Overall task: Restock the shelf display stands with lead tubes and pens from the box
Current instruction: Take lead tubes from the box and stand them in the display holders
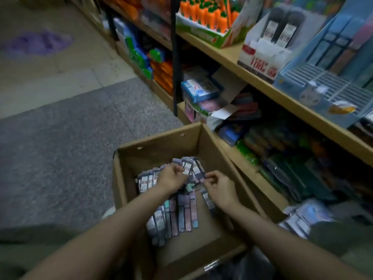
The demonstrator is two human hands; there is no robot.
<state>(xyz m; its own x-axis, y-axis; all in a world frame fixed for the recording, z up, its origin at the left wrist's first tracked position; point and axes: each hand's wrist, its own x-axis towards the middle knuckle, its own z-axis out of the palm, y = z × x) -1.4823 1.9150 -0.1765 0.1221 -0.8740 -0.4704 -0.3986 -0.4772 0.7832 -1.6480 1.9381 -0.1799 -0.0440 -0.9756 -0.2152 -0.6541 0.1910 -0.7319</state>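
An open cardboard box (153, 152) stands on the floor in front of me, holding several flat lead tube packs (181, 211) in grey, pink and teal. My left hand (171, 176) grips a fanned bunch of lead tubes (188, 165) lifted above the pile. My right hand (219, 186) pinches the lower end of that same bunch. On the shelf above right stands a white and red display stand (260, 55) with two dark lead tubes upright in it. A blue display stand (327, 85) with a slotted tray sits beside it.
Wooden shelves (282, 96) run along the right, packed with stationery: a carrot pen display (205, 19) at the top, boxes and packs below. More packets (302, 219) lie at the lower right. Grey tiled floor (60, 148) lies to the left.
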